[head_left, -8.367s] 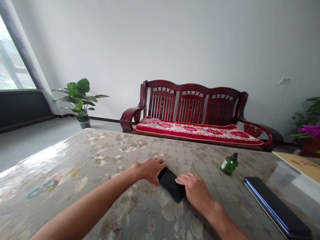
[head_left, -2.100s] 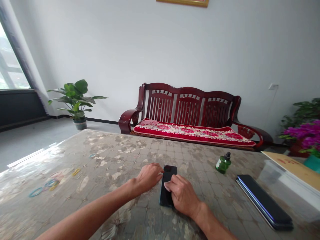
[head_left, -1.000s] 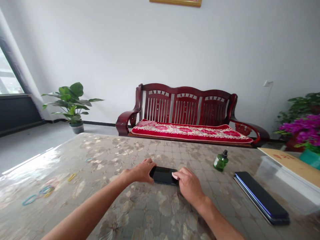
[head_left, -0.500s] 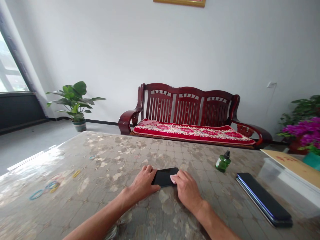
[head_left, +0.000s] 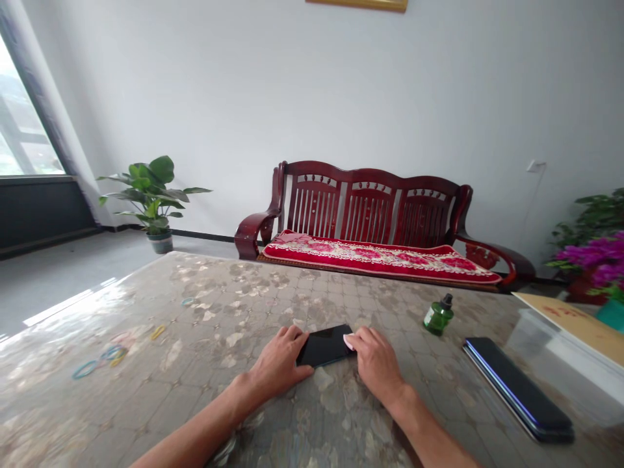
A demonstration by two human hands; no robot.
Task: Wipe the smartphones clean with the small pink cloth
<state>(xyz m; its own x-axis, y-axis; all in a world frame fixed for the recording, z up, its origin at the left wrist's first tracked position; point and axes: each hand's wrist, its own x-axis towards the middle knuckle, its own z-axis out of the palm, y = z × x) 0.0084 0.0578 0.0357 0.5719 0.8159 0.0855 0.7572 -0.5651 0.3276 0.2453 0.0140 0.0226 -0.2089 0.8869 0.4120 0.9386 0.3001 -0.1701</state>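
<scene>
A black smartphone (head_left: 324, 346) lies screen up on the table, with its dark glass facing me. My left hand (head_left: 280, 357) grips its left end, thumb along the near edge and fingers at the far edge. In the closed fingers of my right hand (head_left: 376, 357) is a small white pad (head_left: 349, 341), pressed against the right end of the screen. Most of the pad is hidden by the fingers, so its exact kind is unclear.
On the patterned table (head_left: 205, 364) a green bottle (head_left: 439, 317) with a black cap stands to the right. Nearer lie stacked phones (head_left: 519, 387), beside a clear box (head_left: 570, 351). Coloured rubber bands (head_left: 113, 353) are scattered left. A wooden bench (head_left: 370, 201) stands beyond.
My right hand has shifted slightly right with the white pad, towards the phone's right edge. My left hand keeps its hold on the phone. The whole view has moved a little.
</scene>
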